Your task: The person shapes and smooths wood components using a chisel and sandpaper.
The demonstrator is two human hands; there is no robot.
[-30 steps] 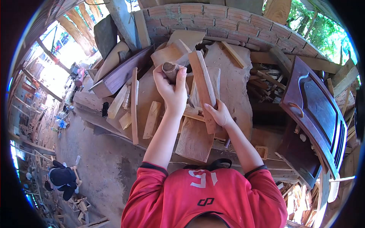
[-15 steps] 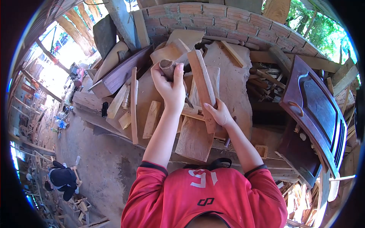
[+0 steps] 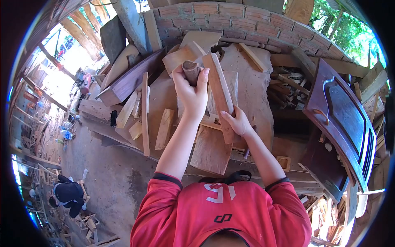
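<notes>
The left hand (image 3: pixel 193 96) is curling its fingers and thumb around a round wooden piece (image 3: pixel 191 72), whose blunt end is poking out above the grip while the remainder is hiding behind the palm. The right hand (image 3: pixel 235 123) is clasping a long wooden bar (image 3: pixel 219 88) towards the end nearer the body, the thumb lying along its face; this grip is probably steadying the bar while leaving most of its length uncovered. The bar's far end is sitting just beside the round piece, though any contact is hard to tell. Below the 2 hands, a flat board (image 3: pixel 210 152) is lying by the front of the tabletop (image 3: pixel 257 92), seemingly within easy reach. A wood block (image 3: pixel 164 129) and a thin strip (image 3: pixel 145 117) are resting to the left, apart from both hands, perhaps leaving the middle freer for the arms
</notes>
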